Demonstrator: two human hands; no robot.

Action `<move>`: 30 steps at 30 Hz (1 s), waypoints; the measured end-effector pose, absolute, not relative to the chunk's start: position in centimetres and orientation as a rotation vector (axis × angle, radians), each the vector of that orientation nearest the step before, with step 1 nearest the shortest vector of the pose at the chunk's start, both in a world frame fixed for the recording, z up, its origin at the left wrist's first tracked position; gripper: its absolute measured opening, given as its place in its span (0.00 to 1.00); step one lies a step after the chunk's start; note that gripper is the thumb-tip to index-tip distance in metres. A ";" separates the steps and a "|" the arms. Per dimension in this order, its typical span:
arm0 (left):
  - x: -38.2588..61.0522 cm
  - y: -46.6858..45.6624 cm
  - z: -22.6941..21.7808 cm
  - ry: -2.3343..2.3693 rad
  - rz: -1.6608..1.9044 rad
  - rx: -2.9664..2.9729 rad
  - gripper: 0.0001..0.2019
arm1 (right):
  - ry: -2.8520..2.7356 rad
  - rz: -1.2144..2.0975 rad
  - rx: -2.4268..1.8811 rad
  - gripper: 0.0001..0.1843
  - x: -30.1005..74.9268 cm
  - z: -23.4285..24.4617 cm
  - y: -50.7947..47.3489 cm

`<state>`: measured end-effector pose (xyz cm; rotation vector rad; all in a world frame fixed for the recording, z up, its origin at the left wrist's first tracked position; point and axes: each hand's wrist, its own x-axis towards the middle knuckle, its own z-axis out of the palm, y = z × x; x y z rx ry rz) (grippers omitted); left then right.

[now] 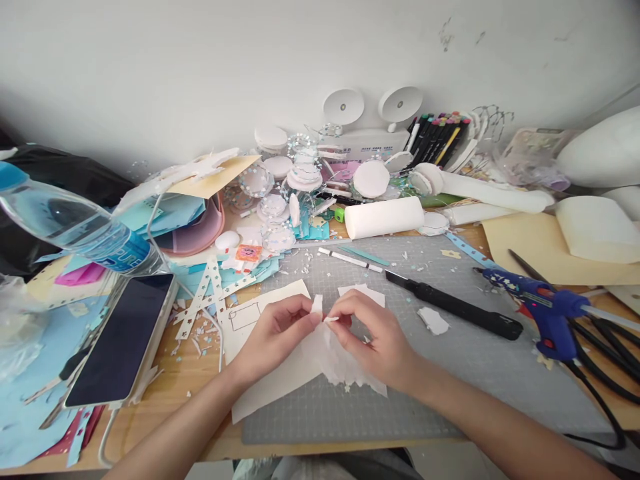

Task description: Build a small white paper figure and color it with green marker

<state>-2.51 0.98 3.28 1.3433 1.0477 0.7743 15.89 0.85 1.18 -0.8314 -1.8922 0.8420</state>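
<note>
Hands met at the lower centre of the frame: the left hand (273,333) and the right hand (374,339) each pinched a small white paper scrap (318,305) between fingertips, above a thin crinkled white tissue sheet (336,363) on the grey gridded cutting mat (450,380). Beyond, towards the right, lay a black utility knife (455,308) and a blue hot-glue gun (547,308). Farther back lay a white foam cylinder (384,217).

Mat (450,373) lies centre on desk (190,373). L hand (273,333) & R hand (373,333) meet over mat's near-left part, paper (334,357) betw. them. Knife (453,307) on mat, right of R hand; glue gun (543,307) further right, at mat's edge. Pen (350,260) behind hands, roll (385,217) behind pen. Phone (123,340) left of mat; bottle (75,230) behind phone. Markers (437,137) at back, by wall.
</note>
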 end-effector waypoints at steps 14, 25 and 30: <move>-2.7 1.0 2.7 1.008 0.821 1.445 0.10 | -1.772 1.099 -0.948 0.05 15.8 1.5 1.1; -3.1 1.2 2.6 1.084 0.789 1.238 0.13 | -1.760 1.083 -0.762 0.03 15.7 1.2 0.3; -3.2 1.7 2.9 1.218 0.830 1.387 0.15 | -1.573 1.389 -0.861 0.05 15.8 1.9 0.3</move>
